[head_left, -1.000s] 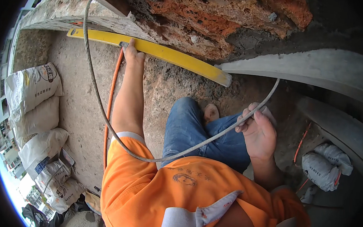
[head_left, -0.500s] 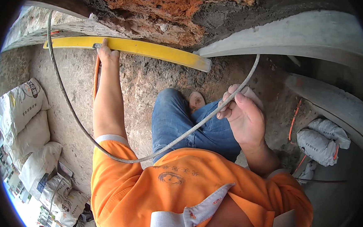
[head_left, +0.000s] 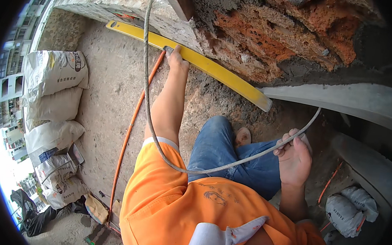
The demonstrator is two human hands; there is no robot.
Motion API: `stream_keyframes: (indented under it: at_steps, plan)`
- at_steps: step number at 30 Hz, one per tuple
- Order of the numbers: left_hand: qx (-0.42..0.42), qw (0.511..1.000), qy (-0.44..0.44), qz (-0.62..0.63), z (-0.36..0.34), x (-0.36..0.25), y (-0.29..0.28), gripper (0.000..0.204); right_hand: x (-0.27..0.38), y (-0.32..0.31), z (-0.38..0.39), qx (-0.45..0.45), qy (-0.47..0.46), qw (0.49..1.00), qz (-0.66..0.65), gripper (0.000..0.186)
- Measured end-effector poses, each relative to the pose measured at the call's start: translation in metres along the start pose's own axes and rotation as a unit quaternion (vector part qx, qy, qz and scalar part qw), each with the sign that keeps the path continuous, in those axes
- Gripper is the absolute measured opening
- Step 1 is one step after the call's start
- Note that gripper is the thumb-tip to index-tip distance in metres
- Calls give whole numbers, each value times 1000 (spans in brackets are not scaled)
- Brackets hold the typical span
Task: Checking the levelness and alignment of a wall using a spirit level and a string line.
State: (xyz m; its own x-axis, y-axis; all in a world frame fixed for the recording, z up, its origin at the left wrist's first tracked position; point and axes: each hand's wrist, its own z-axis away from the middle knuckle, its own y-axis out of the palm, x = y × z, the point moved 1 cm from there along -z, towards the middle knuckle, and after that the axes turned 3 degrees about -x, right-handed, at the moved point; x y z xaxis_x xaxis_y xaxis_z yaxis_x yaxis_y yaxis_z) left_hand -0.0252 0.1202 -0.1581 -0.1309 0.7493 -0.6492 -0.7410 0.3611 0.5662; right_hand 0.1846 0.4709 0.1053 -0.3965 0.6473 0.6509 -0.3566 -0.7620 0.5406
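Note:
My left hand [head_left: 176, 58] reaches forward and grips a long yellow spirit level [head_left: 217, 72] held against the foot of a rough red brick and mortar wall [head_left: 273, 33]. My right hand [head_left: 294, 156] is closed around a grey cable [head_left: 151, 115] that loops from the wall top, across my chest, and back toward the wall at the right. Beside my left arm, an orange hose [head_left: 129, 132] runs along the dirt floor. My jeans-clad knee [head_left: 217, 142] and foot [head_left: 242, 136] sit between both hands.
Stacked white cement bags [head_left: 54, 91] lie at the left. A grey concrete slab [head_left: 341, 102] juts out at the right, with a tied white bag [head_left: 350, 210] below it. Tools and rags [head_left: 96, 208] lie at the lower left on the dirt floor [head_left: 108, 90].
The view has swung, so the level and wall now sit higher and further right in frame. Both hands keep their grips on the level and the cable.

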Motion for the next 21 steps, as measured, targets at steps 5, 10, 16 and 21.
stream_keyframes:
  at_steps: [5,10,16,21]
  plan:
    - [-18,1000,-14,-12,-18,-1,-10,37,0,5,-1,-15,11,1000,-18,18]
    - [-29,999,-9,-38,-10,-4,-52,28,-1,1,-8,-11,6,1000,0,14]
    - [-140,987,47,-62,39,-102,-201,25,-14,-10,-28,-6,1,1000,18,11]
    - [-230,961,137,-66,112,-219,-316,37,-22,-12,-56,9,-7,997,70,11]
